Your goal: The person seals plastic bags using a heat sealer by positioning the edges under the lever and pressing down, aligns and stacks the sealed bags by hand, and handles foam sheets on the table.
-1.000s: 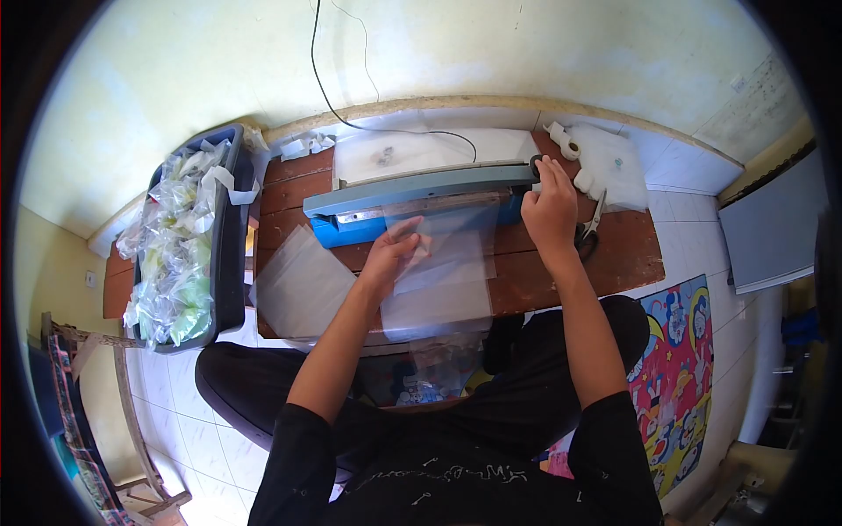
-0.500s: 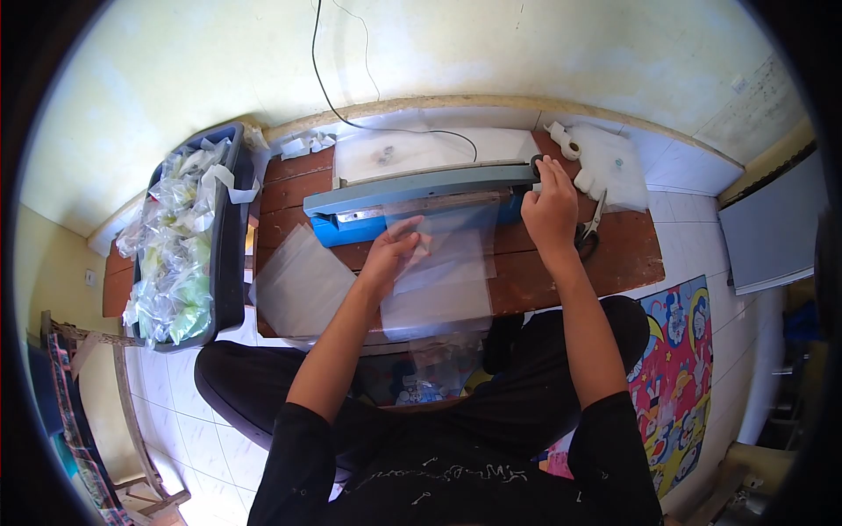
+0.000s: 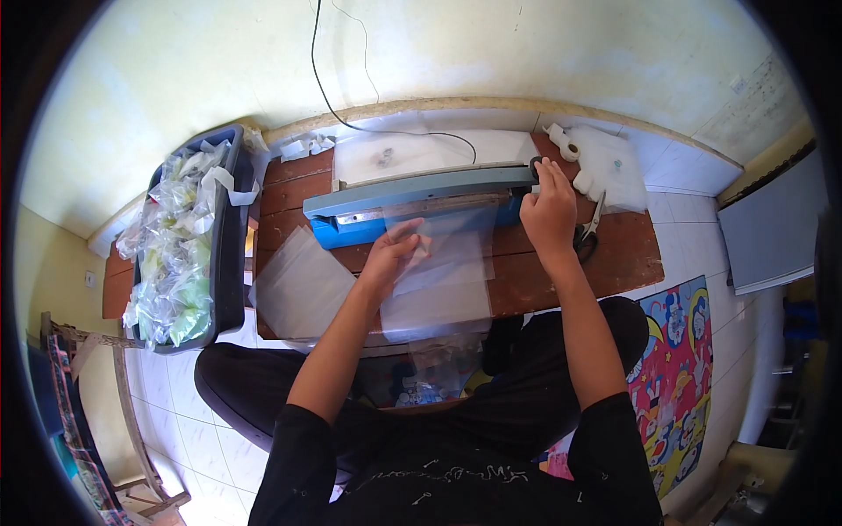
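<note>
A blue sealer with a long grey arm lies across the low brown table. My right hand rests on the black knob at the arm's right end, its fingers stretched out. Beneath the arm runs the far edge of a clear plastic bag, which hangs over the table's near edge. My left hand is at the bag's left side, with fingers curled on the plastic. More flat clear bags lie fanned out to the left. Scissors are just right of my right hand.
A dark bin full of crumpled plastic stands at the left. White rolls and a white plastic pack are at the back right. A black cable crosses behind the sealer. Below is the brown table edge.
</note>
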A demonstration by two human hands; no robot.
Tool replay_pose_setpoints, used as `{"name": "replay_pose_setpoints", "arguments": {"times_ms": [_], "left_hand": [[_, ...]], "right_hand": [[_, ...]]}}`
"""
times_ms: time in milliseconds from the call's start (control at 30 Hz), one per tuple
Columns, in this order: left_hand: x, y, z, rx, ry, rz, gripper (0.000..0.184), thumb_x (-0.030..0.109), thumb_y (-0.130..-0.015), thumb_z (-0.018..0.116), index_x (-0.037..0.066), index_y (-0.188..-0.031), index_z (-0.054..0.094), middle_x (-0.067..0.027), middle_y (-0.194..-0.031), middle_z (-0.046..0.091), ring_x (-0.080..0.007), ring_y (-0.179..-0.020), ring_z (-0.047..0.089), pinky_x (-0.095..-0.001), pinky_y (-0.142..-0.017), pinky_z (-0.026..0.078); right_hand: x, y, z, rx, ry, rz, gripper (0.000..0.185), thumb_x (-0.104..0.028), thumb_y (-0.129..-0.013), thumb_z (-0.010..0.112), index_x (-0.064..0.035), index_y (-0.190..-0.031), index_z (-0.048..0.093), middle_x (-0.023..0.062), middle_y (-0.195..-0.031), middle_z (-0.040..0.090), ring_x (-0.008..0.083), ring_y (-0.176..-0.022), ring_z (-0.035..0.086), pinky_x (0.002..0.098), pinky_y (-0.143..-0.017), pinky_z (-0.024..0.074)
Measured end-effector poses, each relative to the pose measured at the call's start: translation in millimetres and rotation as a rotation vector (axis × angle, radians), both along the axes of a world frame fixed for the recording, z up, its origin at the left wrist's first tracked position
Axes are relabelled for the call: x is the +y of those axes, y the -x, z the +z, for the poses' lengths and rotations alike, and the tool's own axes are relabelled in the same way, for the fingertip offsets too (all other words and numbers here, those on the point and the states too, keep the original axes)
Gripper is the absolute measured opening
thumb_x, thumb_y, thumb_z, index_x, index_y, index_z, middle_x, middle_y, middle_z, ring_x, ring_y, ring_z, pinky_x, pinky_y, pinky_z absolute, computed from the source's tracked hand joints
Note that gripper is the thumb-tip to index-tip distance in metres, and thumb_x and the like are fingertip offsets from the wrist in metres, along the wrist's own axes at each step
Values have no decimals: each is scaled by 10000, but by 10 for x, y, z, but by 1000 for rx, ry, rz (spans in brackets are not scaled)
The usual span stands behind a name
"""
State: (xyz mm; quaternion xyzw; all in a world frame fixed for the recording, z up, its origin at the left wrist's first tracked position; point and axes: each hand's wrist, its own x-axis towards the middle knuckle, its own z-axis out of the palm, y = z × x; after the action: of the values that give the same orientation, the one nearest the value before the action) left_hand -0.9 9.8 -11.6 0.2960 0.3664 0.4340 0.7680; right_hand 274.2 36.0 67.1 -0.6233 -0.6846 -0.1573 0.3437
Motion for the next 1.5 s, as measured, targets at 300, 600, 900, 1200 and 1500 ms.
{"name": "replay_pose_setpoints", "arguments": {"times_ms": [300, 600, 900, 1200, 1500], "left_hand": [[-3, -10, 27, 4, -16, 7, 385, 54, -920, 512, 12, -1298, 458, -105, -967, 654, -183, -834, 608, -298, -778, 480], [-16, -11, 47, 15, -16, 8, 369, 56, -924, 510, 16, -1289, 474, -95, -970, 656, -179, -834, 610, -278, -766, 479], [11, -10, 25, -7, 5, 21, 360, 57, -926, 511, 15, -1283, 480, -96, -968, 661, -180, -832, 615, -284, -769, 494], [8, -6, 30, 11, -2, 13, 326, 60, -927, 512, 2, -1248, 504, -103, -973, 639, -200, -882, 602, -317, -824, 482], [18, 1, -12, 38, -9, 12, 338, 72, -931, 509, 30, -1267, 499, -81, -975, 660, -163, -839, 610, -273, -768, 481]], "right_hand": [[1, 2, 11, 12, 1, 2, 432, -28, -711, 535, 48, -1135, 572, 187, -1219, 573, 315, -1198, 505, 421, -994, 398], [-4, 3, 6, -13, 2, 1, 441, -24, -712, 524, 51, -1144, 570, 194, -1218, 572, 315, -1200, 506, 417, -1000, 396], [-19, 13, 14, -2, 6, -2, 444, 12, -711, 512, 48, -1150, 565, 207, -1234, 563, 328, -1189, 511, 406, -1015, 403], [4, 5, 12, -7, -3, -1, 439, -24, -713, 523, 52, -1142, 571, 191, -1216, 573, 311, -1201, 505, 415, -999, 399], [3, 0, 2, -13, 1, -6, 440, -16, -711, 523, 48, -1143, 572, 184, -1225, 570, 309, -1206, 501, 415, -1001, 397]]}}
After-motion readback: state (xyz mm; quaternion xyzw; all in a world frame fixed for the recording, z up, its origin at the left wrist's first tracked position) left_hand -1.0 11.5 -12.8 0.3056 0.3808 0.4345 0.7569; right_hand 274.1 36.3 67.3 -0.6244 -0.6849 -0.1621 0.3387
